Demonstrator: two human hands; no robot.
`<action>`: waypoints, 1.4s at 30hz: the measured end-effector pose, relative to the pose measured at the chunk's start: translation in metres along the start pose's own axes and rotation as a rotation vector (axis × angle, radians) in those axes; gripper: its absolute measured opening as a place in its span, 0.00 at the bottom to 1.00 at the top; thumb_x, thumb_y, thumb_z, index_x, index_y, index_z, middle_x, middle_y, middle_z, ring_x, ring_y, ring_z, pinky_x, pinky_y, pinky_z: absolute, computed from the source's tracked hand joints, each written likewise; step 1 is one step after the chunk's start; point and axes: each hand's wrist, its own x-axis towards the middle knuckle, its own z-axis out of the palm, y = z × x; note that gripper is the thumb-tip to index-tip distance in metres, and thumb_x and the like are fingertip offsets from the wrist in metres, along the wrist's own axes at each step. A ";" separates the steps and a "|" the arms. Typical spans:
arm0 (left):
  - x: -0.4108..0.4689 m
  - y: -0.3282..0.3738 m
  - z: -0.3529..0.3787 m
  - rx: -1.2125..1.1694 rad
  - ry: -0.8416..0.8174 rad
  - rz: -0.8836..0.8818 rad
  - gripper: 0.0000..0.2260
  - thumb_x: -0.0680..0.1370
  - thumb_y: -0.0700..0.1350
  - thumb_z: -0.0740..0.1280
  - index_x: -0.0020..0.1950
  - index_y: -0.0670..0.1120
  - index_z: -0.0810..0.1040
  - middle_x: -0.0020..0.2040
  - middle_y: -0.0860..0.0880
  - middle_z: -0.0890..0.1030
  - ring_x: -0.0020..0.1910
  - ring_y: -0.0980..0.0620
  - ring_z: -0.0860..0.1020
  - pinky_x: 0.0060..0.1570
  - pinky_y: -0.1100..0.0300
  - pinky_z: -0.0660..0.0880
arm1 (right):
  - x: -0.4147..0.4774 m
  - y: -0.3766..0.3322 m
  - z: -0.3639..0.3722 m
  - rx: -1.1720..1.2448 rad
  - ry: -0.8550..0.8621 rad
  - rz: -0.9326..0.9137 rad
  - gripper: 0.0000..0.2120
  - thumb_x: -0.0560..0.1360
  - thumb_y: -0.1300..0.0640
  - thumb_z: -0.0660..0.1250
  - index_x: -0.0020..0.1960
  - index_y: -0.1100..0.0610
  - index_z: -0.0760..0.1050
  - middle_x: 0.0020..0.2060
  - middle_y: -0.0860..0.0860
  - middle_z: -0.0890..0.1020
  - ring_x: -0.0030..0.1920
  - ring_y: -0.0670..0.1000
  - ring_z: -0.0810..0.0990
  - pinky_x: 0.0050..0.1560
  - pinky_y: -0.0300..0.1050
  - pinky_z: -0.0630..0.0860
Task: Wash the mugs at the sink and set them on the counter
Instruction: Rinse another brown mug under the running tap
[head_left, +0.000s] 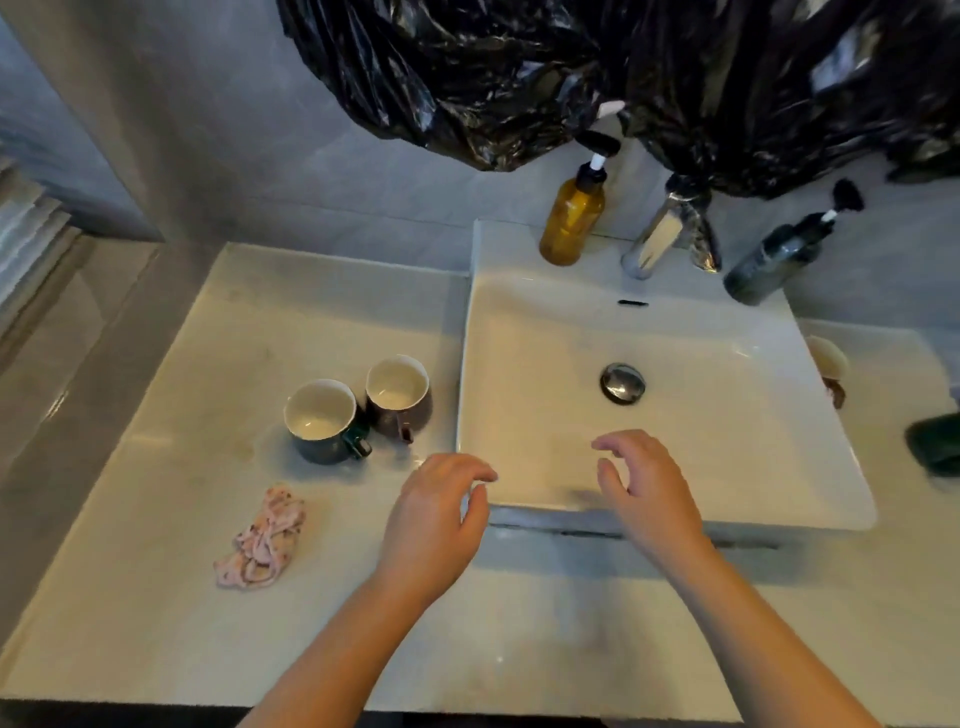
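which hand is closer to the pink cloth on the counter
Left. The left hand hovers over the counter just right of the pink cloth. The right hand is farther right, over the sink's front edge.

A glossy white ceramic sink (727, 332) sits on a smooth, pale stone-look worktop (156, 597). Its drain plug (622, 382) and tap (655, 236) are polished metal. Two glazed mugs (358, 408) shine beside a crumpled pink cloth (262, 540). Shiny, wrinkled black plastic sheeting (571, 67) hangs above an amber glass-look pump bottle (571, 218).
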 end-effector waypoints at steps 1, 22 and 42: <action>0.007 0.010 0.015 0.009 -0.030 0.033 0.15 0.76 0.50 0.56 0.52 0.49 0.81 0.51 0.57 0.79 0.53 0.61 0.73 0.54 0.69 0.67 | -0.004 0.022 -0.011 -0.050 0.034 0.004 0.09 0.76 0.64 0.65 0.54 0.56 0.79 0.49 0.45 0.77 0.52 0.49 0.75 0.53 0.44 0.69; 0.037 0.074 0.165 0.652 0.241 0.179 0.15 0.73 0.42 0.54 0.26 0.43 0.68 0.23 0.46 0.66 0.22 0.48 0.61 0.27 0.59 0.55 | 0.023 0.306 -0.167 0.086 0.254 0.457 0.16 0.79 0.62 0.62 0.67 0.57 0.71 0.66 0.54 0.72 0.62 0.55 0.74 0.61 0.48 0.71; 0.037 0.078 0.170 0.833 0.191 0.151 0.16 0.75 0.43 0.53 0.29 0.43 0.71 0.25 0.45 0.69 0.22 0.44 0.67 0.27 0.57 0.60 | 0.139 0.341 -0.172 0.600 0.115 0.812 0.11 0.82 0.48 0.57 0.56 0.53 0.72 0.44 0.54 0.78 0.45 0.56 0.79 0.51 0.53 0.79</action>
